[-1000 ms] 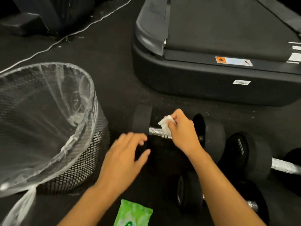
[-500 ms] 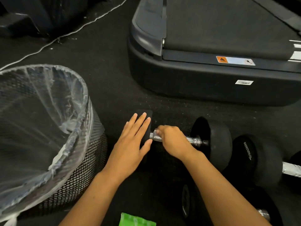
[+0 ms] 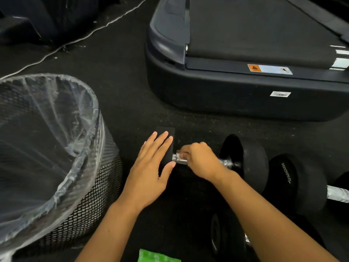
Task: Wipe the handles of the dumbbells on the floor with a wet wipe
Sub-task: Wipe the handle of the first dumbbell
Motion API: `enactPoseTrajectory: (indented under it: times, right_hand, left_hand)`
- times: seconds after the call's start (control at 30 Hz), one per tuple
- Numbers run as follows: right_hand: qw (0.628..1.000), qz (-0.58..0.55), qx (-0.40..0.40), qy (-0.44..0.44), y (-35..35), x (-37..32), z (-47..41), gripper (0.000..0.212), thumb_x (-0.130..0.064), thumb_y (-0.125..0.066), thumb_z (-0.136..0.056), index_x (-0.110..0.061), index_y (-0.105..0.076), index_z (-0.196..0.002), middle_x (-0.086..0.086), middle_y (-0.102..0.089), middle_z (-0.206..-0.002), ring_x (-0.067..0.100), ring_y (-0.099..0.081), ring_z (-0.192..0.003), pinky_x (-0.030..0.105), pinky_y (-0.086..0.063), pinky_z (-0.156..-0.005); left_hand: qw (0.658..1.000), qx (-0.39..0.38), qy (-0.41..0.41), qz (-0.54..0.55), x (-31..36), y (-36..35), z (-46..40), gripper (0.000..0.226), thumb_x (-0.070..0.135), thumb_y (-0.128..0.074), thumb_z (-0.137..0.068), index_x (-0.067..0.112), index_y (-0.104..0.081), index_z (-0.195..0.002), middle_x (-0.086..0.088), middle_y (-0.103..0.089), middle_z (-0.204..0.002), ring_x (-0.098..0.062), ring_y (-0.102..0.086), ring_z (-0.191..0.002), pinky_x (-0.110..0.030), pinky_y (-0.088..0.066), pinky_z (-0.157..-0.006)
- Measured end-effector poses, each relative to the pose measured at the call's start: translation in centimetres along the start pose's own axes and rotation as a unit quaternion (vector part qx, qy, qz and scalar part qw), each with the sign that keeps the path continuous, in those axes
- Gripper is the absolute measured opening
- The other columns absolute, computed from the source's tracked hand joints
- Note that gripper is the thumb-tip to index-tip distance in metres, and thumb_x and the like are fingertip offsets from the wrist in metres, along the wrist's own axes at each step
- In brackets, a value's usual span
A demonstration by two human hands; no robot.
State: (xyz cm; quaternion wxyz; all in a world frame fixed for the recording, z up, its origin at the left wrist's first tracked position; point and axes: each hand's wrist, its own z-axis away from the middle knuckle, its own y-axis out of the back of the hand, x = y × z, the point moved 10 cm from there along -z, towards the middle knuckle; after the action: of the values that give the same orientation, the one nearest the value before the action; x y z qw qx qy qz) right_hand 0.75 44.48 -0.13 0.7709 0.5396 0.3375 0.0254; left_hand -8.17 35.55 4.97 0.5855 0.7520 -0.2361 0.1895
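Observation:
A black dumbbell [image 3: 247, 159] with a chrome handle [image 3: 226, 163] lies on the dark floor in the middle. My right hand [image 3: 200, 159] grips the left part of that handle, with a bit of white wet wipe [image 3: 178, 155] showing at my fingertips. My left hand [image 3: 151, 171] rests flat, fingers straight, on the dumbbell's left head [image 3: 166, 129]. A second dumbbell [image 3: 298, 182] lies to the right, its handle [image 3: 338, 193] running off the frame. A third dumbbell [image 3: 219, 235] lies partly under my right forearm.
A black mesh bin [image 3: 90, 201] with a clear liner stands at the left. A treadmill base [image 3: 236, 95] fills the upper right. A green wet wipe pack [image 3: 158, 257] lies at the bottom edge. A white cable [image 3: 75, 42] crosses the floor at the upper left.
My left hand went from hovering with curled fingers to lying flat on the left head. My right hand slid left along the handle, and the wipe is now mostly hidden inside it.

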Motion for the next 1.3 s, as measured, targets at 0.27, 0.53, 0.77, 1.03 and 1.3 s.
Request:
enactPoseTrajectory:
  times: [0.27, 0.53, 0.77, 1.03, 1.3]
  right_hand:
    - [0.998, -0.013, -0.059, -0.006, -0.2, 0.0, -1.3, 0.019, -0.018, -0.051, -0.093, -0.014, -0.069, -0.099, 0.011, -0.065, -0.099, 0.022, -0.058, -0.097, 0.035, -0.048, -0.085]
    - [0.997, 0.013, -0.074, -0.002, 0.1, -0.4, -2.2, 0.021, -0.012, -0.05, -0.092, -0.01, -0.068, -0.104, 0.009, -0.065, -0.107, 0.022, -0.059, -0.101, 0.035, -0.047, -0.088]
    - [0.997, 0.036, -0.048, 0.042, 0.3, -1.2, -0.2, 0.018, -0.018, -0.053, -0.092, -0.016, -0.07, -0.096, 0.005, -0.065, -0.091, 0.019, -0.059, -0.088, 0.035, -0.049, -0.078]
    - [0.996, 0.004, 0.05, 0.071, -0.3, -0.8, 1.4, 0.026, -0.022, -0.052, -0.093, -0.017, -0.065, -0.115, 0.008, -0.068, -0.11, 0.025, -0.061, -0.105, 0.04, -0.048, -0.089]
    - [0.987, 0.057, 0.088, 0.12, -0.1, -1.6, 2.7, 0.029, -0.018, -0.052, -0.092, -0.017, -0.062, -0.119, 0.005, -0.063, -0.121, 0.026, -0.059, -0.109, 0.042, -0.048, -0.089]
  left_hand:
    - [1.0, 0.009, 0.004, 0.014, 0.2, 0.0, 0.2, 0.057, 0.035, -0.047, -0.093, 0.026, -0.025, -0.145, 0.017, -0.014, -0.153, 0.001, 0.003, -0.141, -0.028, -0.003, -0.114]
    - [0.999, 0.018, 0.01, 0.028, -0.1, 0.1, 0.0, 0.057, 0.034, -0.046, -0.091, 0.025, -0.028, -0.144, 0.017, -0.018, -0.152, 0.0, -0.001, -0.141, -0.04, -0.016, -0.115]
    - [1.0, 0.012, 0.007, 0.022, 0.0, 0.0, 0.2, 0.058, 0.029, -0.051, -0.093, 0.024, -0.027, -0.145, 0.016, -0.015, -0.153, 0.0, 0.001, -0.141, -0.043, -0.016, -0.115]
    - [1.0, 0.009, 0.012, 0.026, 0.0, 0.0, 0.3, 0.06, 0.027, -0.055, -0.091, 0.025, -0.026, -0.145, 0.016, -0.016, -0.153, 0.0, 0.002, -0.141, -0.042, -0.015, -0.116]
    - [0.999, 0.011, 0.015, 0.034, 0.1, 0.0, 0.4, 0.059, 0.025, -0.054, -0.092, 0.024, -0.026, -0.144, 0.016, -0.015, -0.153, -0.001, 0.002, -0.141, -0.041, -0.015, -0.116]
